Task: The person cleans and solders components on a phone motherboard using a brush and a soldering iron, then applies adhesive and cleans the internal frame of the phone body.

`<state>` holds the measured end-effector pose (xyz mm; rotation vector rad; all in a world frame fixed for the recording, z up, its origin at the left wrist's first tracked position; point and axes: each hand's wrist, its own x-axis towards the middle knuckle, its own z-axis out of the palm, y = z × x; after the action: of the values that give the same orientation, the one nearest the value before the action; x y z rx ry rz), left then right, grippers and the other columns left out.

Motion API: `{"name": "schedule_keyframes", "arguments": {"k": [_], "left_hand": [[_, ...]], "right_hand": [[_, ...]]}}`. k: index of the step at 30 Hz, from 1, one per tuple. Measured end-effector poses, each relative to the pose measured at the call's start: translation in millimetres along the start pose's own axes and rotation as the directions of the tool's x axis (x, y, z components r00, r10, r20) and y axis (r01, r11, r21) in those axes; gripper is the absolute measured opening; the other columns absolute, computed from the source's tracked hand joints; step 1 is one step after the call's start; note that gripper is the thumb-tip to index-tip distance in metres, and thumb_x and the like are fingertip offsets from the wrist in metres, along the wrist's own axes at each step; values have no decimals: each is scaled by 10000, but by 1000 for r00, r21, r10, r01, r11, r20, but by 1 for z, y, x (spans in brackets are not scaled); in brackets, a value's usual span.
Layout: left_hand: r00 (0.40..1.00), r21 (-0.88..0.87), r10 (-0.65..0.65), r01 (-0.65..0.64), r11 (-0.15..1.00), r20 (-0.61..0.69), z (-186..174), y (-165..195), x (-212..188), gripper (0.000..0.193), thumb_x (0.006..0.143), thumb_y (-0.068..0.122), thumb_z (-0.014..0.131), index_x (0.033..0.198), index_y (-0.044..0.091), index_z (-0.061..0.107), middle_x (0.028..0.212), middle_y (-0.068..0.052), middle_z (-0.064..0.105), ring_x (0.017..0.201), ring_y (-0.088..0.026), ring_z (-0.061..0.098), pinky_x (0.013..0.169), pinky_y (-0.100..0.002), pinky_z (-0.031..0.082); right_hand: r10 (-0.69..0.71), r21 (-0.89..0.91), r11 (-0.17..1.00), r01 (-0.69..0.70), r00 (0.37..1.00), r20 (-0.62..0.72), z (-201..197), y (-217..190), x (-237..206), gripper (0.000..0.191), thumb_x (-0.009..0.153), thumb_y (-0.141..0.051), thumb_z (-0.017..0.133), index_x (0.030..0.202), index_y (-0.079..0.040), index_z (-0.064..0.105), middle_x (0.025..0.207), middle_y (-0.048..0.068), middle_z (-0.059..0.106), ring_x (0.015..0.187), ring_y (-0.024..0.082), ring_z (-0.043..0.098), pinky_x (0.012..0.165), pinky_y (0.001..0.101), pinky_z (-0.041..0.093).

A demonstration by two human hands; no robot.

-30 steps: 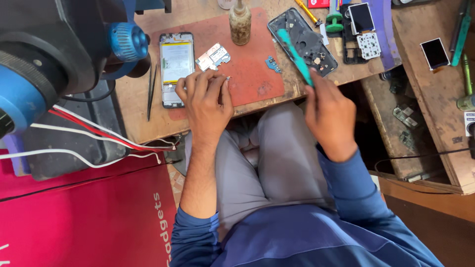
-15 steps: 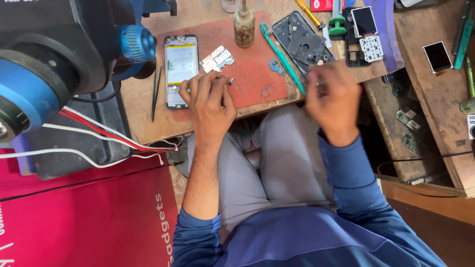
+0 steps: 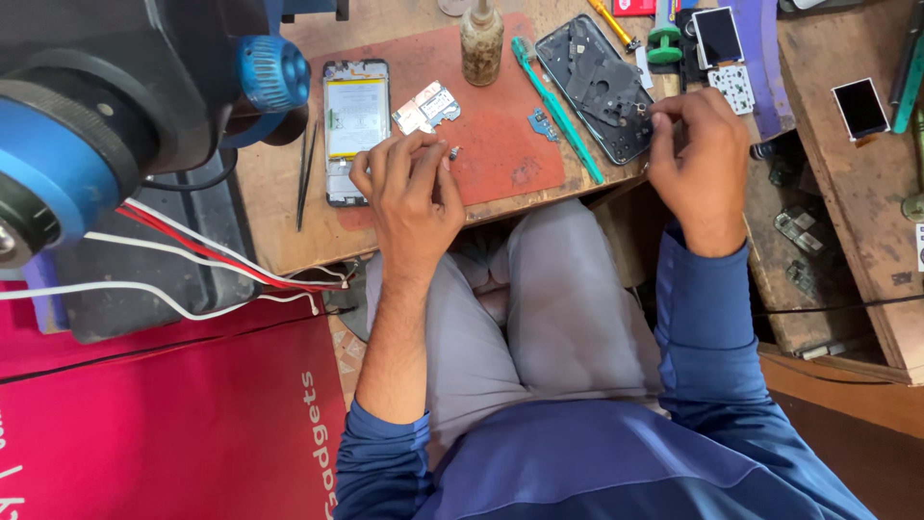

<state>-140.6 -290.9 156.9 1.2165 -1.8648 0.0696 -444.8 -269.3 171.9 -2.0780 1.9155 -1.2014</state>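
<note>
Black tweezers [image 3: 305, 173] lie left of left hand [image 3: 412, 193], opened phone [image 3: 354, 130] just beside it. Left hand curls on red mat [image 3: 500, 144], fingers pinched narrow near tiny grey part [image 3: 453, 151]; cannot tell if it holds anything. Green stick tool [image 3: 556, 106] lies between hands. Right hand [image 3: 701, 159] pinches edge of black phone frame [image 3: 599, 85]. Step looks like small-part picking; next move needs a soft, steady pinch.

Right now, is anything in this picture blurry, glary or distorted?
Head view: even, soft light and faint shadows; the large blue and black machine at upper left looms big and slightly soft; the left hand, right hand and red mat look sharp; no strong glare.
</note>
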Motion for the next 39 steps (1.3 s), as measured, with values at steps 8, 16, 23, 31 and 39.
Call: {"name": "schedule_keyframes", "arguments": {"k": [8, 16, 23, 31, 39], "left_hand": [[1000, -13, 16, -15, 1000, 15, -1, 0, -1, 155, 895, 61, 709, 1049, 50, 722, 1149, -65, 655, 1116, -271, 589, 1070, -495, 333], [999, -13, 21, -20, 1000, 41, -1, -1, -1, 160, 903, 88, 710, 1057, 49, 716, 1164, -73, 650, 1135, -273, 584, 1072, -498, 337], [962, -29, 135, -132, 991, 236, -4, -1, -1, 416, 986, 280, 651, 1306, 14, 627, 1407, -130, 576, 1360, -312, 499, 1179, -532, 298], [879, -92, 259, -243, 966, 399, -6, -2, 4, 513, 1003, 396, 603, 1388, 58, 622, 1456, -131, 554, 1428, -299, 446, 1206, -568, 238], [872, -108, 255, -230, 967, 419, -5, -3, 6, 424, 1034, 390, 558, 1319, 95, 665, 1425, -84, 582, 1407, -287, 459, 1183, -584, 228]], "right_hand": [[-116, 235, 966, 111, 993, 8, 29, -40, -1, 102, 970, 47, 701, 1060, 4, 719, 885, 123, 648, 699, 223, 604, 615, 328, 442], [-363, 144, 922, 360, 932, -2, 68, -66, 18, 140, 942, 2, 729, 1077, -39, 725, 1029, 105, 709, 989, 318, 644, 871, 435, 454], [-353, 191, 923, 334, 933, 73, 74, -69, 20, 277, 879, 62, 647, 1127, -39, 717, 1136, 102, 696, 1094, 319, 615, 936, 418, 443], [-474, 273, 862, 427, 870, 136, 75, -63, 67, 563, 825, -71, 812, 1374, -104, 690, 1550, 355, 290, 1429, 527, 282, 1211, 520, 254], [-340, 399, 871, 286, 938, 71, 90, -69, 80, 403, 907, -26, 775, 1296, -72, 678, 1358, 208, 539, 1253, 448, 577, 1106, 465, 450]]}}
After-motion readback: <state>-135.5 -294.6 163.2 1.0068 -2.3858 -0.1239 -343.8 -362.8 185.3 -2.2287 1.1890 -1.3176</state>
